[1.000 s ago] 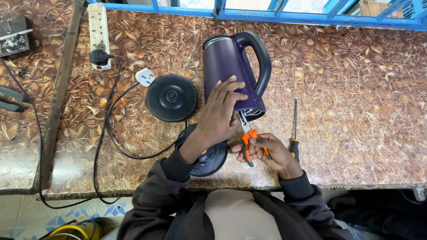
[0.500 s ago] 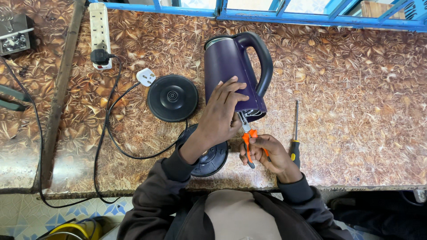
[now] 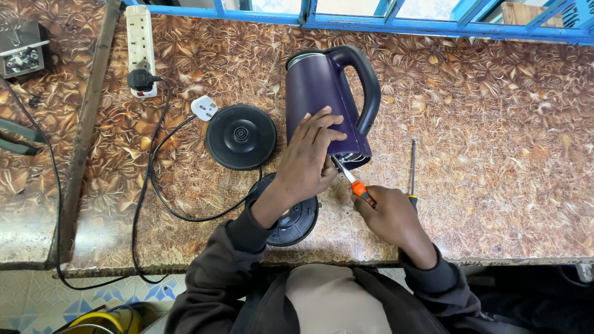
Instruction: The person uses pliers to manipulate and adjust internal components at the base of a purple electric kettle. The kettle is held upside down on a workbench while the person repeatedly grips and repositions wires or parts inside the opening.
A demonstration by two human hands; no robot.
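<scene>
A dark purple electric kettle (image 3: 322, 93) with a black handle lies on its side on the brown patterned counter (image 3: 495, 185). My left hand (image 3: 312, 158) rests flat on the kettle's lower body and steadies it. My right hand (image 3: 390, 219) grips orange-handled pliers (image 3: 354, 184). Their metal tip points into the kettle's open underside. A black round bottom cover (image 3: 291, 219) lies on the counter under my left forearm.
The kettle's round black power base (image 3: 241, 136) sits to the left, its cord ending in a white plug (image 3: 204, 108). A white power strip (image 3: 141, 46) lies at the back left. A thin screwdriver (image 3: 413, 170) lies right of the kettle. A blue window frame (image 3: 433, 28) runs along the back.
My right hand has shifted slightly and angled the pliers more steeply toward the kettle's base. My left hand has stayed on the kettle.
</scene>
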